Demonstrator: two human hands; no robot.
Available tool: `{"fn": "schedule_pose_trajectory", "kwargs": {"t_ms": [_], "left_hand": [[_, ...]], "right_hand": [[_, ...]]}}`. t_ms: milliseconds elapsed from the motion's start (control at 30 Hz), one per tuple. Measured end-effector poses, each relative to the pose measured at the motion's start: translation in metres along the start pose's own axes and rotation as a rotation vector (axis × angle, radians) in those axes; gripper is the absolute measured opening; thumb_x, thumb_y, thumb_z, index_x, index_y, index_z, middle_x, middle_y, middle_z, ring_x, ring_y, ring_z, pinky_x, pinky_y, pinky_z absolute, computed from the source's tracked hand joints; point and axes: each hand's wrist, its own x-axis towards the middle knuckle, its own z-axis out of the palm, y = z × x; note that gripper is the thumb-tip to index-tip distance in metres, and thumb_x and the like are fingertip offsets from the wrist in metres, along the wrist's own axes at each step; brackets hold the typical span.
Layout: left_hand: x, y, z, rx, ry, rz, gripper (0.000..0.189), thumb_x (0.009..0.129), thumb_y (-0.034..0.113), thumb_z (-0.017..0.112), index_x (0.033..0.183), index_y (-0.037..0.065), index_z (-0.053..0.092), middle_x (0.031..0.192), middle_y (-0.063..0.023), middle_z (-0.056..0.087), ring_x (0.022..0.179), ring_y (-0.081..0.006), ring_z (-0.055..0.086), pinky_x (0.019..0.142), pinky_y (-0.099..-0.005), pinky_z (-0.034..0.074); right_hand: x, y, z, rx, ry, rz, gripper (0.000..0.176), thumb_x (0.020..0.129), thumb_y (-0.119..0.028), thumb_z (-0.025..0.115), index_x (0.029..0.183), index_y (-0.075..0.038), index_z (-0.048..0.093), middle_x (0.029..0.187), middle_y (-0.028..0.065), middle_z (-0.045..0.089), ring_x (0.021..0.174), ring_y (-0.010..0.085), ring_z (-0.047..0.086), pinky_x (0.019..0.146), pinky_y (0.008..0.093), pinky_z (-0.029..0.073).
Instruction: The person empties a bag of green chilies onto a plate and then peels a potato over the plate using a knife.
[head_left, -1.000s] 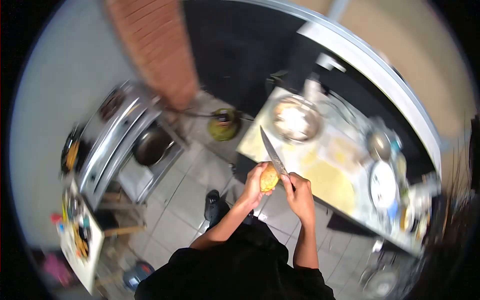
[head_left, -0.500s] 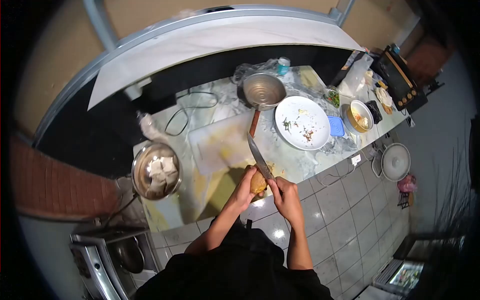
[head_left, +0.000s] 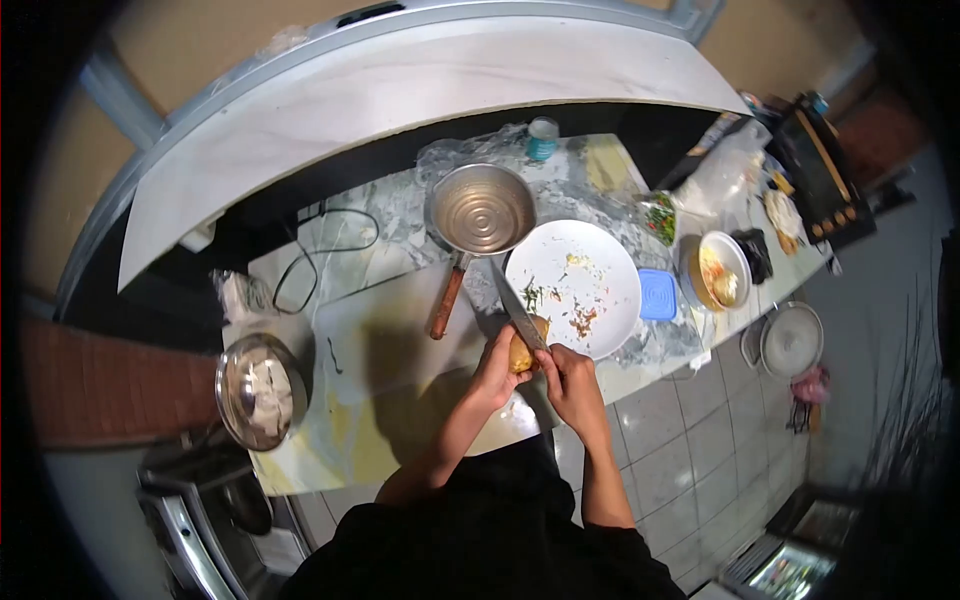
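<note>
My left hand (head_left: 494,372) is closed around a brownish-yellow potato (head_left: 521,354), with its fingers along the left side. In my right hand (head_left: 572,385) is a large knife (head_left: 518,308), its blade slanting up and left against the potato. Both hands are above the counter near the lower left rim of a white plate (head_left: 623,325), which holds green, reddish-brown and yellow scraps. Left of the plate stands a metal saucepan (head_left: 485,212) with a wooden handle. A pale cutting board (head_left: 350,330) lies under and left of the hands.
A steel bowl (head_left: 232,412) with white pieces sits at the counter's left end. A blue lid (head_left: 657,294), a pot (head_left: 727,268) with food and plastic bags (head_left: 725,178) stand to the right. A black cable (head_left: 318,240) loops across the back left.
The view has shifted towards the counter, and my hands, with the knife and potato, now stand closer to the plate and saucepan. The hold on both is unchanged.
</note>
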Motion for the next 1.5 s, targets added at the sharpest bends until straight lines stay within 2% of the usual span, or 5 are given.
{"fn": "schedule_pose_trajectory", "kwargs": {"t_ms": [200,300,433,933,1500], "left_hand": [[0.038,-0.031,0.032,-0.249,0.081,0.183,0.043,0.090,0.048,0.056,0.116,0.013,0.053,0.101,-0.0059,0.060,0.089,-0.0175,0.060,0.075,-0.0347,0.051],[0.051,-0.053,0.037,1.147,0.574,1.223,0.040,0.089,0.045,0.056,0.112,0.013,0.052,0.094,-0.0081,0.059,0.079,-0.0164,0.059,0.066,-0.0322,0.052],[0.035,-0.038,0.097,-0.037,0.449,0.327,0.030,0.093,0.040,0.045,0.106,0.013,0.053,0.078,-0.0027,0.054,0.057,-0.0104,0.052,0.041,-0.0239,0.040],[0.015,-0.086,0.080,-0.313,0.408,0.520,0.034,0.096,0.040,0.040,0.107,0.009,0.050,0.076,-0.0054,0.056,0.045,-0.0124,0.048,0.032,-0.0222,0.031],[-0.200,-0.262,0.109,-0.747,1.073,1.104,0.043,0.097,0.045,0.033,0.092,0.009,0.055,0.066,-0.0002,0.052,0.045,-0.0094,0.042,0.036,-0.0223,0.026]], "right_hand": [[0.041,0.044,-0.034,-0.049,-0.290,-0.224,0.024,0.090,-0.010,0.059,0.075,0.007,0.053,0.070,0.0223,0.052,0.062,0.0409,0.053,0.057,0.0424,0.041],[0.055,0.063,-0.050,0.024,-0.291,-0.283,0.023,0.091,-0.009,0.058,0.074,0.007,0.054,0.069,0.0230,0.053,0.063,0.0418,0.053,0.056,0.0416,0.041],[0.076,0.073,-0.075,-0.068,-0.314,-0.234,0.023,0.090,-0.009,0.059,0.073,0.007,0.054,0.070,0.0231,0.055,0.063,0.0416,0.054,0.056,0.0418,0.042],[0.046,0.066,-0.088,-0.041,-0.614,-0.401,0.027,0.093,-0.018,0.056,0.078,0.004,0.056,0.071,0.0227,0.056,0.065,0.0418,0.054,0.058,0.0440,0.041],[-0.142,-0.011,-0.055,0.311,-1.218,-1.126,0.024,0.091,-0.010,0.057,0.074,0.005,0.049,0.070,0.0234,0.052,0.067,0.0452,0.052,0.056,0.0446,0.039]]}}
